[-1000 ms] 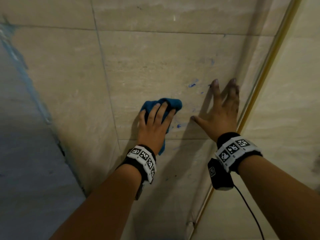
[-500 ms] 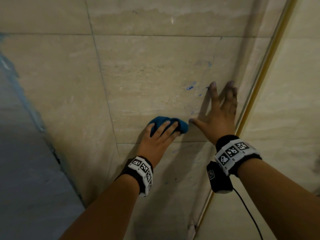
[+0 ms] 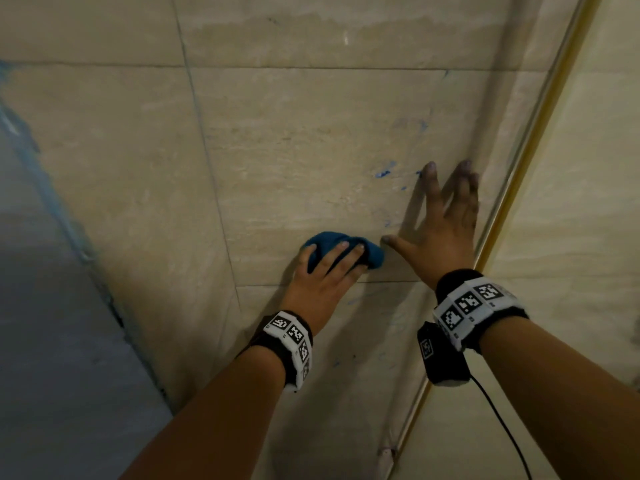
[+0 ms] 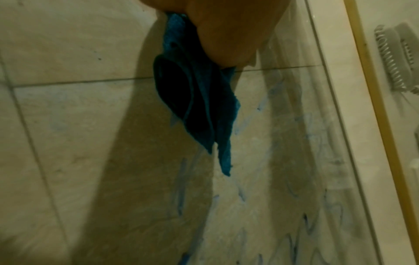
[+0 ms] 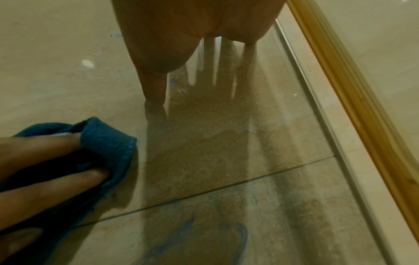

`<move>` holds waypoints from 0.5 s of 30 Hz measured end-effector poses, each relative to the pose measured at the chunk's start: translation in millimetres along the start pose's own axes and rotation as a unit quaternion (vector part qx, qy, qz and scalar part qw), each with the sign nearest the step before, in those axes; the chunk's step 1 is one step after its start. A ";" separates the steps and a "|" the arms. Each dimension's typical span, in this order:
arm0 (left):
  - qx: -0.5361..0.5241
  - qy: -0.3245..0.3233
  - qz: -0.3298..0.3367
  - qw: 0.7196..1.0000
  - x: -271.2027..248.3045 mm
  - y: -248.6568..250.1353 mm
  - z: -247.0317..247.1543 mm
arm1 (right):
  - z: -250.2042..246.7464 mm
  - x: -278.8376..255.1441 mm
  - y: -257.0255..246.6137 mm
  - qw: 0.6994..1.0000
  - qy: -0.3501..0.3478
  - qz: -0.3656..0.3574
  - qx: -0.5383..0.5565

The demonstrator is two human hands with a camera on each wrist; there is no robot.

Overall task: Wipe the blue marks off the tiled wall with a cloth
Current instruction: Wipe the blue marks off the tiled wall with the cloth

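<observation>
Teal cloth, beige tile, blue scribble

My cloth (image 3: 323, 242) is deep teal-blue. The tiled wall (image 3: 294, 133) is cream-beige with faint pale veining and thin dark grout lines. The blue marks (image 3: 382, 173) are bright flecks higher up and washed-out smears lower down. My wristbands (image 3: 292, 339) are black, with white panels of black-and-white square codes. The trim strip (image 5: 351, 89) is golden yellow, and the panel (image 3: 52, 341) on my left is flat grey.

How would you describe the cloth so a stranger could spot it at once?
Find the beige tiled wall beside the gold corner strip. Just above a horizontal grout line, the left hand holds a bunched teal-blue cloth, the only fabric there.
</observation>
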State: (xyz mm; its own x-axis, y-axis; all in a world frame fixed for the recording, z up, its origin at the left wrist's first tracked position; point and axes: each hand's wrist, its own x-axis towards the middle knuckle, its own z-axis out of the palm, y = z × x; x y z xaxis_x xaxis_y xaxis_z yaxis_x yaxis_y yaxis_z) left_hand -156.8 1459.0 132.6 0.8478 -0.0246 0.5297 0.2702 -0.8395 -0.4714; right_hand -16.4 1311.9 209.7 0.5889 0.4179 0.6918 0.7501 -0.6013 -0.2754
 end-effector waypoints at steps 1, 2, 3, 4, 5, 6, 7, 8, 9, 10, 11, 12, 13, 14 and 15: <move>-0.004 -0.029 0.000 1.000 -4.5 -0.9 0.1 | -0.3 0.3 0.0 1.000 -0.003 0.002 -0.001; -0.006 -0.053 -0.007 0.999 -7.0 -1.6 -3.1 | -0.6 0.6 -0.3 1.000 -0.004 0.003 -0.003; -0.003 -0.084 -0.013 0.996 -8.1 -2.4 -7.7 | -0.8 0.5 -0.4 1.000 -0.005 0.004 -0.006; -0.006 -0.119 -0.012 0.993 -8.2 -4.4 -13.6 | -0.8 0.7 -0.6 1.000 -0.005 0.004 -0.008; -0.005 -0.167 0.004 0.986 -8.0 -5.9 -17.1 | -1.1 0.4 -0.8 1.000 -0.007 0.006 -0.009; -0.005 -0.204 0.006 0.979 -7.9 -7.5 -20.5 | -1.6 0.4 -1.2 1.000 -0.010 0.006 -0.010; -0.013 -0.230 -0.013 0.973 -8.8 -10.2 -23.2 | -1.9 0.4 -1.5 1.000 -0.014 0.007 -0.011; -0.023 -0.218 -0.039 0.975 -9.0 -12.6 -24.3 | -2.6 0.4 -2.0 1.000 -0.017 0.008 -0.011; -0.030 -0.168 -0.070 0.983 -8.2 -14.3 -27.2 | -3.2 0.6 -2.4 1.000 -0.020 0.009 -0.011; -0.049 -0.120 -0.117 0.985 -7.5 -15.8 -29.2 | -3.7 0.8 -2.8 1.000 -0.021 0.010 -0.012; -0.063 -0.104 -0.156 0.980 -5.6 -18.4 -33.2 | -3.9 1.0 -3.0 1.000 -0.022 0.010 -0.012; -0.066 -0.123 -0.181 0.974 -4.6 -21.3 -35.4 | -4.0 1.0 -3.2 1.000 -0.023 0.010 -0.011; -0.065 -0.152 -0.209 0.964 -3.5 -23.8 -37.3 | -3.8 1.1 -3.4 1.000 -0.023 0.010 -0.010; -0.063 -0.169 -0.239 0.954 -1.0 -25.7 -39.9 | -3.5 1.0 -3.3 1.000 -0.022 0.011 -0.009; -0.066 -0.168 -0.263 0.948 2.5 -26.6 -41.9 | -3.4 1.1 -3.4 1.000 -0.021 0.010 -0.009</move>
State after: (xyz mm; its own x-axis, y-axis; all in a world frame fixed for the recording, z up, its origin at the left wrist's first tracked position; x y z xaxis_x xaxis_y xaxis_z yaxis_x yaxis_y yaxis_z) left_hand -181.0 1458.5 176.0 0.7153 0.5716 0.4020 0.6550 -0.7489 -0.1007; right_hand -19.3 1312.1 213.7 0.6170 0.4334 0.6568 0.7319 -0.6227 -0.2767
